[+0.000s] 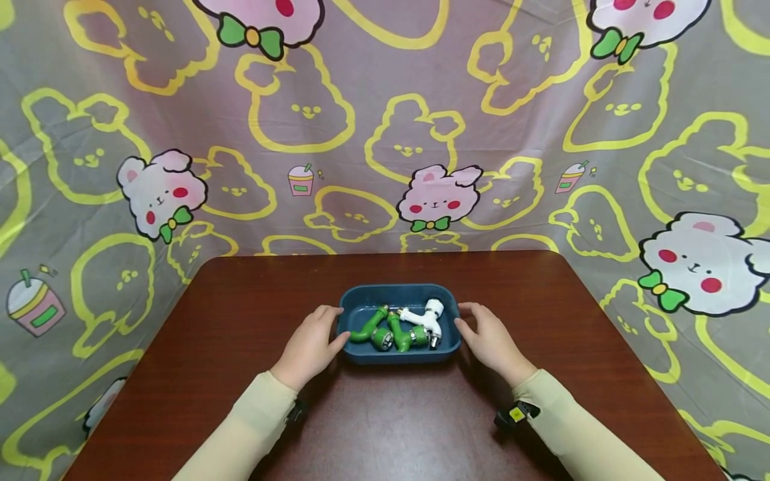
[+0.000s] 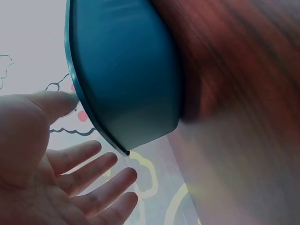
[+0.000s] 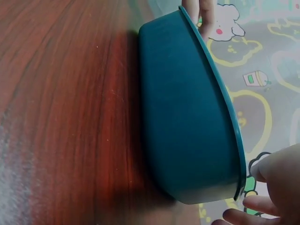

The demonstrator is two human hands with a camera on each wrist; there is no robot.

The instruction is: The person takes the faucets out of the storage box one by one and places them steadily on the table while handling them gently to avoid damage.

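Blue tray (image 1: 400,359) on reddish-brown bench (image 1: 409,414), about midway across, near the far edge, long side toward the head camera. Inside, all lying down and close together: green tap (image 1: 368,329) at left, second green tap (image 1: 401,337) in the middle, white tap (image 1: 428,321) at right; silvery fittings (image 1: 388,341) on each. Left hand (image 1: 309,344) at the tray's left end, thumb tip at the rim, fingers extended and spread in left wrist view. Right hand (image 1: 494,342) at the opposite end, thumb and loosely bent fingers close to the rim; actual contact there hard to tell. Hands well apart from each other, relaxed rather than clamped, tray between. Pale sleeves (image 1: 255,411) on both forearms; dark device (image 1: 296,411) at left wrist, second dark device (image 1: 504,421) with yellow patch (image 1: 516,415) at right. Behind the bench: grey-pink patterned cloth (image 1: 349,80) with yellow outlines, white rabbit heads (image 1: 439,194), green bows (image 1: 430,224), pink cups (image 1: 301,184).
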